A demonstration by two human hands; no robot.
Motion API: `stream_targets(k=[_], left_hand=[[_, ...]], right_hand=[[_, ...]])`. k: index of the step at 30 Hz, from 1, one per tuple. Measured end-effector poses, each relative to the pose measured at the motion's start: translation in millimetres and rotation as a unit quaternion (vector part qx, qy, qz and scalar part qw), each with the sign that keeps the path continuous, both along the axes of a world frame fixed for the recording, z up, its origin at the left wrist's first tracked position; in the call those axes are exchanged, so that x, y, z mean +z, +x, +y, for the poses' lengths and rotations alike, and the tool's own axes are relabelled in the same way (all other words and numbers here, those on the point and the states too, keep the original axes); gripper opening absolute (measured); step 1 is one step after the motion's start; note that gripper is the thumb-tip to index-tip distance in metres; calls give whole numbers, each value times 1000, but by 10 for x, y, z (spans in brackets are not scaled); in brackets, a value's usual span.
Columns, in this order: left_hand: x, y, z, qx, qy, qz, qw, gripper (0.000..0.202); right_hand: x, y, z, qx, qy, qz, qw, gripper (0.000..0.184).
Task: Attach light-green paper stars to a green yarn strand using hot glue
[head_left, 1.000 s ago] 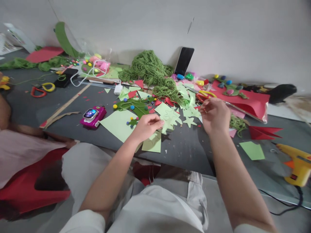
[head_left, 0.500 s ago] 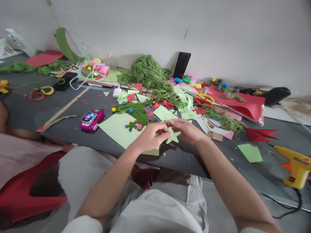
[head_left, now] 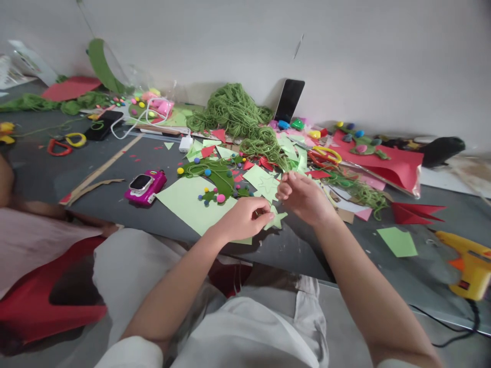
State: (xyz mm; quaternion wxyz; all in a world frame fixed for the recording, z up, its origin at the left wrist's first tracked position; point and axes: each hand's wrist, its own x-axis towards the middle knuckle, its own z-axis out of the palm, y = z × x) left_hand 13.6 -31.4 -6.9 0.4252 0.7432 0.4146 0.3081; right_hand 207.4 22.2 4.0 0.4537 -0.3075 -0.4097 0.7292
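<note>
My left hand point(head_left: 241, 221) pinches a small light green paper star point(head_left: 276, 219) just above the near edge of the dark table point(head_left: 126, 168). My right hand point(head_left: 303, 197) hovers close beside it, a little higher, with fingers curled in a pinch; what they hold, if anything, is too small to make out. Behind the hands lie more light green paper stars and scraps point(head_left: 264, 184), a light green sheet point(head_left: 192, 202) and a dark green felt piece with coloured pompoms point(head_left: 215, 179).
A heap of green yarn point(head_left: 233, 110) and a leaning phone point(head_left: 290, 99) stand at the wall. Red paper point(head_left: 383, 161), scissors point(head_left: 324, 153), a pink toy camera point(head_left: 146, 186) and a yellow glue gun point(head_left: 470, 263) lie around. Another person sits at the left point(head_left: 34, 240).
My right hand came from the right to meet the left at the star, then lifted slightly away. The left hand keeps the star, now a little lower and nearer the table edge.
</note>
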Motion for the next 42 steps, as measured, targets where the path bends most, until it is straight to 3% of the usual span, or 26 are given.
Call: stream_targets(k=[3, 7, 13, 17, 25, 33, 42], left_hand=[[-4, -18, 6, 14, 15, -31, 999, 25], [-51, -64, 39, 56, 11, -78, 995, 26], [-136, -93, 118, 117, -93, -153, 977, 22], [-164, -89, 142, 133, -109, -166, 971, 28], [-194, -99, 132, 87, -138, -167, 972, 44], [-165, -89, 147, 95, -115, -178, 973, 33], [-117, -109, 136, 127, -168, -221, 952, 27]], right_hand=[[39, 30, 23, -66, 26, -10, 997, 29], [33, 121, 41, -152, 107, -100, 977, 29], [8, 166, -59, -54, 195, -254, 946, 26], [-18, 91, -98, 5, 250, -324, 913, 27], [-124, 71, -66, -6, 341, -377, 861, 17], [-102, 44, -91, -10, 331, -397, 856, 15], [-134, 53, -53, -26, 364, -388, 846, 16]])
